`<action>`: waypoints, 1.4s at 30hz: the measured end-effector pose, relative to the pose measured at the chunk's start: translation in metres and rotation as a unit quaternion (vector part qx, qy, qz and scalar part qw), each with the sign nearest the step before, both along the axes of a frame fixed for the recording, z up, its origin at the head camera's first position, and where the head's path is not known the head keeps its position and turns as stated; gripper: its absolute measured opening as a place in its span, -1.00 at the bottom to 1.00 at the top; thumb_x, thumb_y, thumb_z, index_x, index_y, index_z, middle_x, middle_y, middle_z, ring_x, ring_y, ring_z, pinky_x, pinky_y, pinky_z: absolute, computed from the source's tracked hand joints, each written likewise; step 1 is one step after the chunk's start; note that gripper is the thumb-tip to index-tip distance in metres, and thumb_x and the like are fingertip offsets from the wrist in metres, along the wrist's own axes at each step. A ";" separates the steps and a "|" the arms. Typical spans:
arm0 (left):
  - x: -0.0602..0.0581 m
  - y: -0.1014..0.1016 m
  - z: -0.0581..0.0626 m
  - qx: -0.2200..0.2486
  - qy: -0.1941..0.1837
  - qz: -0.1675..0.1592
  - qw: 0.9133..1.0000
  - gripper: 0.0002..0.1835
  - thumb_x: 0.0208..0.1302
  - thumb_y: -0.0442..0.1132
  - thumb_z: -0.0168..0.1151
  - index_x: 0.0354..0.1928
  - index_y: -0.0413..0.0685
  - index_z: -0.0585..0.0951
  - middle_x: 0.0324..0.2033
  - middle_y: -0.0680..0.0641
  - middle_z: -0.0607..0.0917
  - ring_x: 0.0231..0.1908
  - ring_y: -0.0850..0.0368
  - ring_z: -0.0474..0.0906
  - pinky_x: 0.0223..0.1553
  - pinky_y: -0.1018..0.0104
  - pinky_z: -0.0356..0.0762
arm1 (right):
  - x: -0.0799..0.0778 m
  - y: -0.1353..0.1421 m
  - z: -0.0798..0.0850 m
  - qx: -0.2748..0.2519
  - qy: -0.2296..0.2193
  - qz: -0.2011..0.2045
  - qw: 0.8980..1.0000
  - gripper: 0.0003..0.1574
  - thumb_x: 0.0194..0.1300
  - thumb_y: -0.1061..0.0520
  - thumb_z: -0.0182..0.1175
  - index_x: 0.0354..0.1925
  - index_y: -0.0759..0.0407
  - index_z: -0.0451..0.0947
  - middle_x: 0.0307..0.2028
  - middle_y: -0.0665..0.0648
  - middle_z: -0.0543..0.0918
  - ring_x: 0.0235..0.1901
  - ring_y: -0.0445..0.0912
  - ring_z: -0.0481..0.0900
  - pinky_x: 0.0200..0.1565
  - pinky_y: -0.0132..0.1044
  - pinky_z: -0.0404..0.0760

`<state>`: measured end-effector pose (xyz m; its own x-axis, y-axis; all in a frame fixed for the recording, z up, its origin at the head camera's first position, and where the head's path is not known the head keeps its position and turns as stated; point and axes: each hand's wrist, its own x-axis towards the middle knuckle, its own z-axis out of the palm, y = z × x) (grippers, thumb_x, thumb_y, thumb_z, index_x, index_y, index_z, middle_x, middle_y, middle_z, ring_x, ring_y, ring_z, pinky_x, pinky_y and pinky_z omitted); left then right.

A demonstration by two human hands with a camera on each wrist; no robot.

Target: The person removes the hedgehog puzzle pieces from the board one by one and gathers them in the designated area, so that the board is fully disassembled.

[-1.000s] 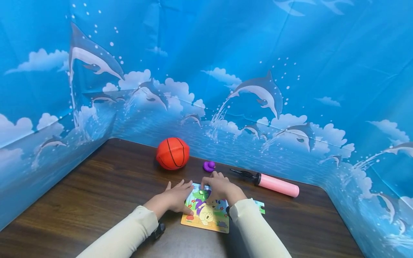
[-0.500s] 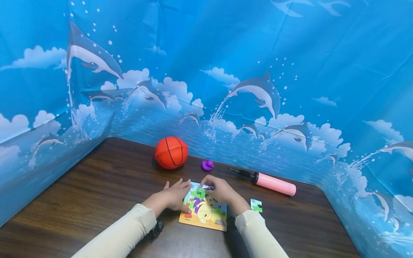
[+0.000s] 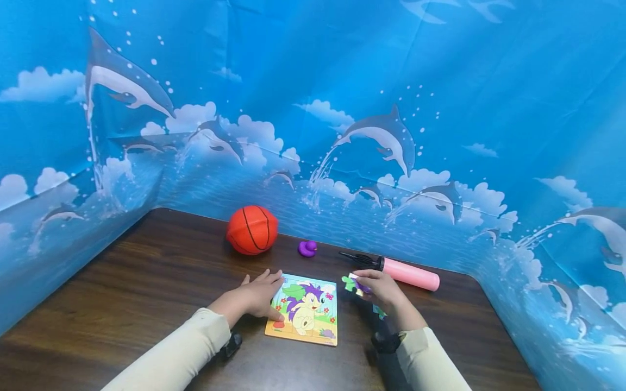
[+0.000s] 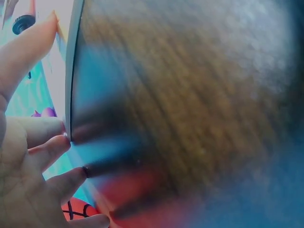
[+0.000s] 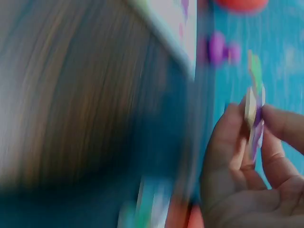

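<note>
A square jigsaw puzzle board (image 3: 311, 309) with a purple-haired hedgehog picture lies flat on the table. My left hand (image 3: 255, 295) rests along its left side with fingers spread, the thumb over the lower left corner. In the left wrist view, the fingertips (image 4: 66, 137) are right at the board's edge. To the right of the board, my right hand (image 3: 386, 293) pinches a green and purple jigsaw piece (image 3: 353, 283) between thumb and fingers. The right wrist view shows this jigsaw piece (image 5: 258, 111) edge-on. Partly hidden by the right hand, another jigsaw piece (image 3: 379, 311) lies on the table.
Behind the board stand an orange-red toy basketball (image 3: 252, 230) and a purple rubber duck (image 3: 307, 248). A pink hand pump (image 3: 409, 273) with a black nozzle lies beyond the right hand. A blue dolphin-print sheet (image 3: 313, 136) rises at the dark wooden table's (image 3: 161, 282) back and sides.
My right hand has lifted off the board and moved right, carrying the jigsaw piece, so more of the hedgehog picture shows. My left hand has stayed at the board's left side.
</note>
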<state>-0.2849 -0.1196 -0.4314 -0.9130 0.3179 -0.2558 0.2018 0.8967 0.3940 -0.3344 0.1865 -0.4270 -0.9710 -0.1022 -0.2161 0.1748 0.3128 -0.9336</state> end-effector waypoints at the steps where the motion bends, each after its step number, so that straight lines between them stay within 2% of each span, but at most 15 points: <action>1: -0.001 0.000 -0.001 0.001 -0.001 0.000 1.000 0.01 0.07 0.12 0.49 0.48 -0.16 0.27 0.51 -0.15 0.15 0.51 -0.21 -0.09 0.35 -0.45 -0.19 | 0.002 0.014 0.000 0.012 0.005 -0.012 1.000 -0.67 0.45 0.28 0.07 0.06 0.46 0.57 -0.20 0.18 0.65 -0.29 -0.07 0.55 -0.19 -0.19 0.68; 6: -0.003 -0.001 -0.004 0.006 -0.008 -0.001 1.000 0.01 0.08 0.11 0.49 0.49 -0.17 0.25 0.52 -0.16 0.13 0.51 -0.22 -0.12 0.35 -0.44 -0.18 | 0.010 0.081 -0.004 0.102 0.025 -0.057 0.993 -0.64 0.45 0.31 -0.01 0.04 0.55 0.55 -0.16 0.24 0.62 -0.20 0.01 0.49 -0.16 -0.11 0.68; 8: -0.003 -0.001 -0.004 0.008 -0.010 -0.004 1.000 0.01 0.08 0.10 0.49 0.48 -0.18 0.25 0.52 -0.17 0.13 0.51 -0.23 -0.12 0.35 -0.45 -0.18 | 0.014 0.099 -0.007 0.131 0.020 -0.075 0.988 -0.64 0.45 0.31 -0.03 0.02 0.54 0.56 -0.14 0.30 0.59 -0.19 0.04 0.48 -0.16 -0.08 0.69; 11: -0.002 -0.003 -0.003 0.011 -0.011 -0.005 1.000 0.01 0.08 0.10 0.48 0.48 -0.19 0.25 0.52 -0.17 0.12 0.51 -0.24 -0.12 0.34 -0.46 -0.19 | 0.017 0.112 -0.011 0.154 0.012 -0.088 0.984 -0.64 0.43 0.30 -0.03 0.00 0.52 0.58 -0.13 0.34 0.59 -0.24 0.04 0.50 -0.21 -0.08 0.70; 16: 0.000 -0.005 -0.001 0.012 -0.013 -0.001 1.000 0.01 0.09 0.10 0.48 0.48 -0.19 0.25 0.52 -0.18 0.13 0.51 -0.24 -0.12 0.35 -0.46 -0.18 | 0.019 0.113 -0.014 0.194 0.027 -0.086 0.977 -0.65 0.42 0.29 -0.02 -0.01 0.49 0.59 -0.24 0.31 0.60 -0.41 -0.03 0.44 -0.34 -0.20 0.63; 19: 0.000 -0.004 -0.001 0.012 -0.015 -0.001 1.000 0.01 0.09 0.10 0.48 0.48 -0.19 0.25 0.52 -0.18 0.13 0.51 -0.24 -0.12 0.34 -0.46 -0.18 | 0.019 0.108 -0.012 0.251 0.043 -0.077 0.964 -0.63 0.43 0.20 0.02 -0.02 0.45 0.62 -0.22 0.32 0.63 -0.37 0.00 0.47 -0.32 -0.15 0.57; 21: 0.000 -0.004 0.000 0.013 -0.015 -0.003 1.000 0.01 0.09 0.10 0.48 0.48 -0.18 0.24 0.52 -0.18 0.12 0.51 -0.24 -0.12 0.34 -0.46 -0.18 | 0.020 0.104 -0.010 0.290 0.043 -0.077 0.953 -0.58 0.44 0.11 0.03 -0.01 0.41 0.62 -0.19 0.34 0.64 -0.32 0.06 0.51 -0.26 -0.03 0.55; 23: -0.001 -0.004 -0.001 0.012 -0.014 -0.003 1.000 0.01 0.09 0.11 0.48 0.49 -0.18 0.24 0.52 -0.18 0.12 0.51 -0.24 -0.12 0.35 -0.46 -0.18 | 0.021 0.100 -0.007 0.324 0.040 -0.081 0.942 -0.52 0.44 0.02 0.04 0.02 0.39 0.62 -0.11 0.36 0.65 -0.19 0.14 0.54 -0.07 0.19 0.49; 26: -0.002 -0.005 -0.003 0.009 -0.011 -0.005 1.000 0.01 0.09 0.12 0.47 0.49 -0.17 0.24 0.52 -0.17 0.12 0.51 -0.23 -0.12 0.34 -0.46 -0.17 | 0.023 0.094 -0.004 0.350 0.027 -0.092 0.932 -0.44 0.44 -0.07 0.03 0.08 0.36 0.58 -0.07 0.38 0.64 -0.09 0.25 0.54 0.07 0.52 0.18; 28: -0.002 -0.005 -0.003 0.008 -0.010 -0.006 1.000 0.01 0.09 0.12 0.48 0.49 -0.18 0.24 0.52 -0.17 0.12 0.51 -0.23 -0.12 0.35 -0.46 -0.17 | 0.024 0.090 -0.005 0.361 0.034 -0.096 0.927 -0.46 0.43 -0.08 0.05 0.07 0.33 0.59 -0.08 0.35 0.66 -0.08 0.26 0.54 0.06 0.60 0.03; 30: -0.002 -0.004 -0.002 0.009 -0.011 -0.006 1.000 0.01 0.08 0.11 0.48 0.48 -0.18 0.24 0.52 -0.17 0.12 0.51 -0.23 -0.12 0.35 -0.46 -0.17 | 0.024 0.083 -0.006 0.369 0.055 -0.091 0.923 -0.52 0.41 -0.05 0.08 0.02 0.30 0.63 -0.14 0.30 0.69 -0.12 0.23 0.56 0.05 0.59 0.00; 33: -0.002 -0.003 0.000 0.009 -0.013 -0.005 1.000 0.01 0.08 0.11 0.48 0.48 -0.18 0.25 0.52 -0.17 0.12 0.51 -0.23 -0.12 0.35 -0.45 -0.17 | 0.021 0.064 -0.009 0.373 0.113 -0.063 0.919 -0.69 0.37 0.03 0.20 -0.07 0.18 0.69 -0.19 0.18 0.73 -0.12 0.16 0.57 0.04 0.50 0.04; 35: -0.002 -0.002 0.000 0.009 -0.013 -0.005 1.000 0.01 0.08 0.11 0.48 0.48 -0.17 0.25 0.52 -0.17 0.12 0.51 -0.22 -0.12 0.36 -0.44 -0.17 | 0.020 0.045 -0.010 0.376 0.153 -0.021 0.914 -0.77 0.31 0.07 0.29 -0.09 0.09 0.71 -0.14 0.14 0.71 -0.05 0.14 0.55 0.08 0.46 0.07; 38: -0.001 -0.002 0.001 0.009 -0.012 -0.006 1.000 0.01 0.09 0.11 0.48 0.48 -0.18 0.25 0.52 -0.18 0.12 0.51 -0.23 -0.12 0.36 -0.44 -0.17 | 0.019 0.013 -0.009 0.374 0.194 0.072 0.904 -0.71 0.20 0.08 0.42 -0.07 -0.05 0.72 -0.01 0.08 0.63 0.09 0.10 0.44 0.16 0.39 0.11; 42: -0.002 -0.001 0.001 0.010 -0.010 -0.008 1.000 0.01 0.08 0.11 0.49 0.48 -0.20 0.25 0.51 -0.19 0.13 0.51 -0.24 -0.11 0.35 -0.45 -0.16 | 0.019 -0.024 -0.008 0.367 0.205 0.199 0.885 -0.58 0.13 -0.02 0.47 0.00 -0.18 0.70 0.14 0.09 0.52 0.22 0.11 0.30 0.24 0.41 0.03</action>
